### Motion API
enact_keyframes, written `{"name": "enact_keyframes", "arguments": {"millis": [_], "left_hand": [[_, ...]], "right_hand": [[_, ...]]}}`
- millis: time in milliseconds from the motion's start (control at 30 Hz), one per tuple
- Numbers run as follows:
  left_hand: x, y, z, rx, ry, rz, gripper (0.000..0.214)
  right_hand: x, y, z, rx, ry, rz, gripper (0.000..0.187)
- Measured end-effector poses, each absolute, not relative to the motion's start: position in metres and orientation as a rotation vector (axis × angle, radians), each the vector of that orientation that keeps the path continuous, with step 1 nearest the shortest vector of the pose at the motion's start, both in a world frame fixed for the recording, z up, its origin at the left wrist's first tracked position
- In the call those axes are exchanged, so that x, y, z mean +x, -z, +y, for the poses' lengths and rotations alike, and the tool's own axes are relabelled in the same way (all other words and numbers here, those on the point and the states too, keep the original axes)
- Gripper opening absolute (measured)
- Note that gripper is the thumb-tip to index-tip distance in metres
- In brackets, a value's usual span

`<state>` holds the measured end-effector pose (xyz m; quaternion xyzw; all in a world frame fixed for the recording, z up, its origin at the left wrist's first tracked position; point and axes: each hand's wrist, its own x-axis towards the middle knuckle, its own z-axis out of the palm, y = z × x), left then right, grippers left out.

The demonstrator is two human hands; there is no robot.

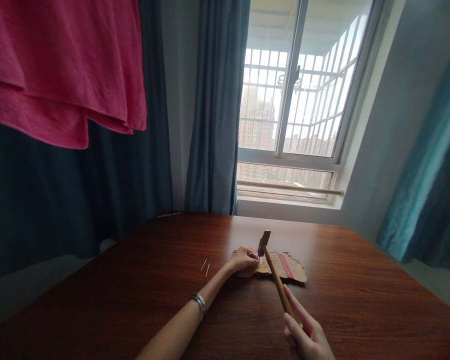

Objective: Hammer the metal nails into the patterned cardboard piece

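My right hand is closed around the wooden handle of a hammer. The hammer slants away from me, its metal head over the fingertips of my left hand. Those fingers are pinched on what looks like a thin metal rod, mostly hidden by them and the hammer head. Beneath lies a flat tan piece with ragged edges, rows of small dark holes or dots and a pink-red band. My left hand rests at its left end. Whether the hammer touches the rod, I cannot tell.
Two thin metal rods lie on the brown wooden table, left of my left hand. A small pale strip is at the far left edge. Beyond stand blue curtains and a window; a pink cloth hangs upper left.
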<state>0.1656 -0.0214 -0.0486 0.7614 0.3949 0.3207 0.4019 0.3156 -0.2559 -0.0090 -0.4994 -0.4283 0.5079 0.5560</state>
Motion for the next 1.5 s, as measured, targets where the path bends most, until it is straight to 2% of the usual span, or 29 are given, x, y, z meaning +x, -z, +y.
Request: {"name": "enact_keyframes", "arguments": {"millis": [1033,1500], "left_hand": [[0.163,0.052,-0.015,1.965,-0.783,0.979,0.020],[0.163,0.051,-0.013,1.905,-0.816,0.962,0.023]], "right_hand": [[0.313,-0.009,-0.261,-1.235,-1.142,-0.984,0.089],[0.314,-0.001,-0.258,-1.207,-1.137,-1.016,0.086]]}}
